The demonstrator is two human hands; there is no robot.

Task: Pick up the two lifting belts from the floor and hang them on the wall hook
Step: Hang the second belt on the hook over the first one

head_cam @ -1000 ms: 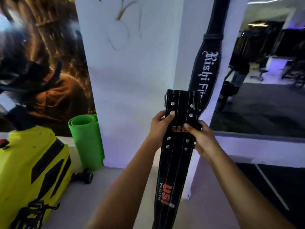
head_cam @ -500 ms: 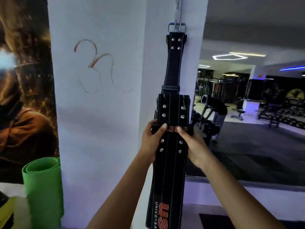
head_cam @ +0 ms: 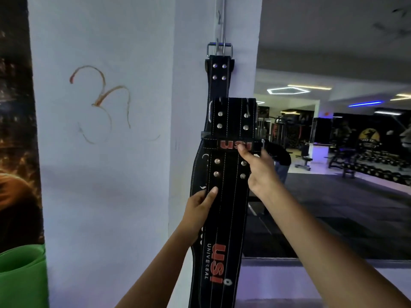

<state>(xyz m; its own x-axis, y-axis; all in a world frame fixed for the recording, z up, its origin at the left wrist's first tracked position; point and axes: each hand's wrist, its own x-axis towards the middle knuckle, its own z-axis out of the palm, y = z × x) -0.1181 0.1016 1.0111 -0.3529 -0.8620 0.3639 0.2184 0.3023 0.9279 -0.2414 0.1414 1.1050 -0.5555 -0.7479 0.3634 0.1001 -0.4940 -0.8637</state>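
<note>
A black lifting belt (head_cam: 219, 78) hangs by its silver buckle (head_cam: 219, 49) from a thin metal hook (head_cam: 223, 23) on the white pillar's corner. In front of it I hold up a second black belt (head_cam: 226, 210) with red USI lettering and silver rivets, its top end just below the hanging belt's rivets. My left hand (head_cam: 199, 211) grips its left edge lower down. My right hand (head_cam: 259, 170) pinches its right edge at the keeper loop. The second belt's buckle is mostly hidden behind its top end.
The white pillar (head_cam: 111, 163) carries a brown scribble. A rolled green mat (head_cam: 22, 278) stands at the lower left beside a dark poster (head_cam: 15, 141). To the right a large mirror (head_cam: 333, 174) shows the gym floor, benches and a person.
The view has tilted up and closer. I raised the USI belt toward the hook. My left hand slid down its left edge while my right hand stays at the keeper loop.
</note>
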